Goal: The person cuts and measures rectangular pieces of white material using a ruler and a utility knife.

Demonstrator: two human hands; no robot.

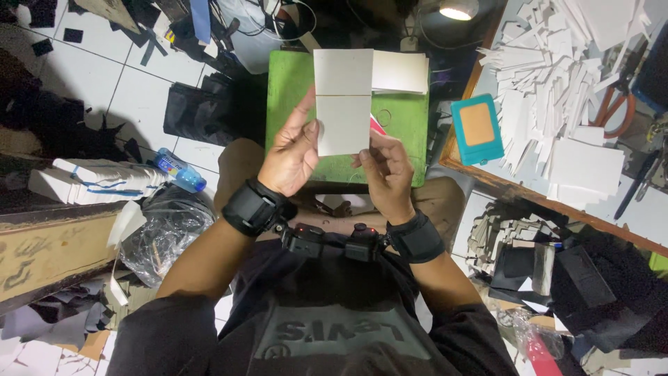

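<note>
Black straps wrap both my wrists, and just past them my hands are up over my lap. My left hand (292, 154) pinches the white card (343, 104) at its lower left edge, thumb on the face, fingers behind. My right hand (386, 170) grips the same card at its bottom right corner, fingers curled in tight. The card stands upright between them, a crease running across its middle, and a sliver of a red piece (376, 125) peeks out behind its right edge. Beyond the card sits the green board (289, 90), with a second white sheet (400, 71) lying on its far right corner. Off to my left on the tiled floor, a plastic bottle (179, 170) rests beside a stack of white slabs (97, 179). Out to my right, the table (487, 182) carries a teal frame (477, 128), a heap of white strips (550, 83) and orange-handled scissors (612, 111). Farthest off, a lamp (458, 9) glows.
</note>
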